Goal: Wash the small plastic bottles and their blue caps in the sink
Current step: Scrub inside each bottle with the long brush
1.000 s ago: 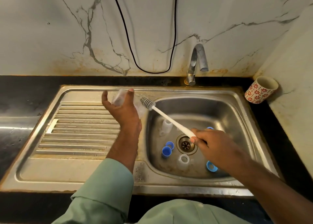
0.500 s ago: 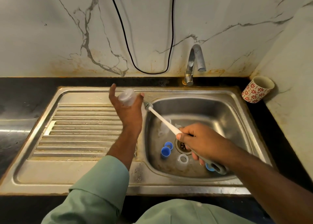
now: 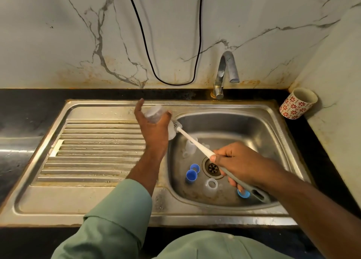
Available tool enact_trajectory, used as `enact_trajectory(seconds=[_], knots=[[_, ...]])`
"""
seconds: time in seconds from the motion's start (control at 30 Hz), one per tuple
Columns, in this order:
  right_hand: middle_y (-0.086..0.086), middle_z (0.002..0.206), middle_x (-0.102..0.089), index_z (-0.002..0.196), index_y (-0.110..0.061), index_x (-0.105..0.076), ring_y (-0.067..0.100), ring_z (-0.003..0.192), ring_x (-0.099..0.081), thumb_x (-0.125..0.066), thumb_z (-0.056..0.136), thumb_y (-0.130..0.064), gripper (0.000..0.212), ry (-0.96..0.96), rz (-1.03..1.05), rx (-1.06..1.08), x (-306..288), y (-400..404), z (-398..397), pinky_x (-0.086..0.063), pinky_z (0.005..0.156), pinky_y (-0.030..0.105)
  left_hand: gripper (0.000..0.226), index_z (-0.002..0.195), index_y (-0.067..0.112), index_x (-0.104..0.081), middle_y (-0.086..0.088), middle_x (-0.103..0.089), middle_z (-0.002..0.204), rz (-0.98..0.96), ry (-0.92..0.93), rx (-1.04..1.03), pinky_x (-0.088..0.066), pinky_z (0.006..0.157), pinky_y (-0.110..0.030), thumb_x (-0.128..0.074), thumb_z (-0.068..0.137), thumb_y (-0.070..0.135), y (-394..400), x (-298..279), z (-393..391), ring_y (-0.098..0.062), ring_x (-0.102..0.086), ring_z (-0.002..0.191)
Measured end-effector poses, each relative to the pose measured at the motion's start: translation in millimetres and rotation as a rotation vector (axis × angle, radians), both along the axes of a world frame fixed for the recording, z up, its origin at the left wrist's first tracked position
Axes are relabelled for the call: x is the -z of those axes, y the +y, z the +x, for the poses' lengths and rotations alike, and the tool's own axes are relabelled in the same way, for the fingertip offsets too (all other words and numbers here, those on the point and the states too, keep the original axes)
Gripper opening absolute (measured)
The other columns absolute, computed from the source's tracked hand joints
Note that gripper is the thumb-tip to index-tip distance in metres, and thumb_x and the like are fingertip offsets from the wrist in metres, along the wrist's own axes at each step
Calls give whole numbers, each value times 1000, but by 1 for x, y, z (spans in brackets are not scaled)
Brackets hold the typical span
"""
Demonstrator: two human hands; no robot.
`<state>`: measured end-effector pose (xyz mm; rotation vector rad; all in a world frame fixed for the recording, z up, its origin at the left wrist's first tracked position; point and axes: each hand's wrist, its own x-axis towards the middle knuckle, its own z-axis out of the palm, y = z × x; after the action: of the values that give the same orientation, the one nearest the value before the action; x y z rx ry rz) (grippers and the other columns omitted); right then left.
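My left hand (image 3: 154, 129) holds a small clear plastic bottle (image 3: 154, 113) above the left rim of the sink basin (image 3: 259, 133), its mouth turned toward the basin. My right hand (image 3: 242, 163) grips the handle of a white bottle brush (image 3: 192, 140); the bristle head sits at the bottle's mouth. In the basin lie two more clear bottles, one (image 3: 190, 147) behind the brush shaft and one (image 3: 211, 186) in front of the drain. Two blue caps (image 3: 192, 172) lie left of the drain, and a third blue cap (image 3: 243, 193) shows under my right hand.
The steel draining board (image 3: 93, 151) lies left of the basin. A tap (image 3: 226, 71) stands behind the basin with no water running. A red-patterned cup (image 3: 298, 104) stands on the black counter at the right corner. A black cable (image 3: 148, 59) hangs on the marble wall.
My right hand has slid back along the brush handle and brought the bristle head up to the mouth of the bottle. My left hand has turned the bottle a little.
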<state>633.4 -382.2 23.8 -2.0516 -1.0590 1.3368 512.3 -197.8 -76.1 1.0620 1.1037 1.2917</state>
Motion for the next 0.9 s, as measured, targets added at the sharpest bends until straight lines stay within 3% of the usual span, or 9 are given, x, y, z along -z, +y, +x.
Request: enact_trajectory(seconds=[0.07, 0.17, 0.23, 0.3, 0.5, 0.63, 0.7, 0.8, 0.9], knots=[[5, 67, -54, 107, -7, -66, 14, 47, -50, -50, 100, -26, 26, 36, -7, 8, -1, -4, 0, -45, 42, 27, 76, 138, 38, -34, -14, -45, 138, -89, -120, -43, -57, 70, -24, -79, 82, 13, 6, 1, -5, -27, -59, 113], [5, 65, -53, 110, -2, -64, 14, 47, -49, -50, 100, -26, 29, 53, 2, 27, 1, -4, 1, -45, 42, 27, 73, 138, 36, -37, -13, -50, 133, -192, -183, -23, -59, 73, -32, -80, 82, 16, 8, 3, -3, -26, -61, 109], [5, 65, -54, 111, -2, -63, 15, 47, -49, -50, 100, -27, 30, 50, 6, 25, 0, -5, 3, -45, 42, 27, 71, 136, 34, -40, -10, -52, 130, -277, -237, -104, -57, 69, -30, -80, 81, 17, 11, 1, -3, -22, -61, 105], [3, 63, -56, 105, -4, -65, 15, 46, -50, -51, 99, -30, 29, 34, -1, -26, -4, -11, 8, -45, 43, 27, 71, 137, 35, -38, -8, -50, 130, -352, -291, -165, -54, 69, -29, -79, 82, 18, 19, 0, -10, -21, -58, 104], [-2, 57, -56, 82, -21, -64, 9, 43, -51, -51, 99, -34, 25, -179, 24, -106, 7, -12, 13, -48, 44, 29, 71, 135, 37, -39, -10, -54, 128, -491, -298, -22, -59, 73, -45, -79, 79, 21, 18, 0, -11, -33, -61, 110], [-5, 52, -54, 95, -31, -67, 8, 47, -51, -52, 99, -33, 15, -224, 48, -136, 8, -24, 22, -46, 45, 24, 93, 142, 23, -45, -7, -56, 103, -676, -474, 83, -56, 59, -40, -86, 58, 26, 25, -10, -23, -24, -69, 68], [-4, 53, -52, 98, -37, -66, 10, 48, -50, -53, 98, -33, 14, -226, 72, -128, 9, -28, 25, -46, 46, 26, 81, 134, 18, -52, -8, -57, 93, -721, -492, 100, -54, 57, -35, -84, 61, 30, 24, -9, -25, -22, -66, 64], [-5, 49, -50, 89, -38, -66, 8, 44, -47, -53, 98, -32, 17, -243, 114, -132, 12, -29, 26, -44, 46, 26, 40, 112, 16, -54, -8, -59, 75, -763, -554, 112, -54, 53, -28, -72, 82, 33, 24, -14, -24, -19, -62, 62], [-7, 49, -50, 102, -35, -68, 5, 45, -46, -54, 98, -32, 15, -233, 133, -116, 14, -31, 27, -41, 45, 23, 35, 107, 13, -54, -9, -58, 77, -788, -606, 114, -54, 57, -26, -69, 86, 35, 20, -24, -24, -19, -61, 65]])
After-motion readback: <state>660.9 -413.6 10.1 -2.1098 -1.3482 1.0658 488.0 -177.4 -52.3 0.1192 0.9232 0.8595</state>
